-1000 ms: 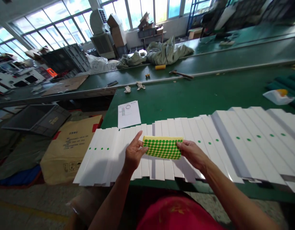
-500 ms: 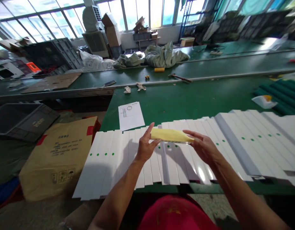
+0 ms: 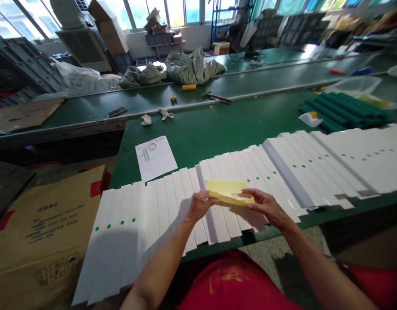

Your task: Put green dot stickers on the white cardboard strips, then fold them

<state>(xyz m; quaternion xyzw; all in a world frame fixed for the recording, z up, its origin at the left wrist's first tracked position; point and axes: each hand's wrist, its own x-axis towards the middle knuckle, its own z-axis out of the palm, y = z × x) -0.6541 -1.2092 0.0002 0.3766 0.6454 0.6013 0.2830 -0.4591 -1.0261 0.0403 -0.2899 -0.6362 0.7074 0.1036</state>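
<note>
The sheet (image 3: 227, 185), its green-dotted side in view a second ago, now shows a folded, plain yellow face, pinched at its ends by the left hand (image 3: 199, 206) and right hand (image 3: 267, 207) above white strips (image 3: 162, 200) lining the bench's (image 3: 205, 133) near edge.

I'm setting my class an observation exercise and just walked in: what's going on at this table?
A person holds a bent, pale-yellow paper sheet between the left hand and the right hand, above a row of overlapping, long white flat strips on a green table. Small round green dots mark strips at the row's left end and others toward the right. A white printed paper lies beyond the strips.
</note>
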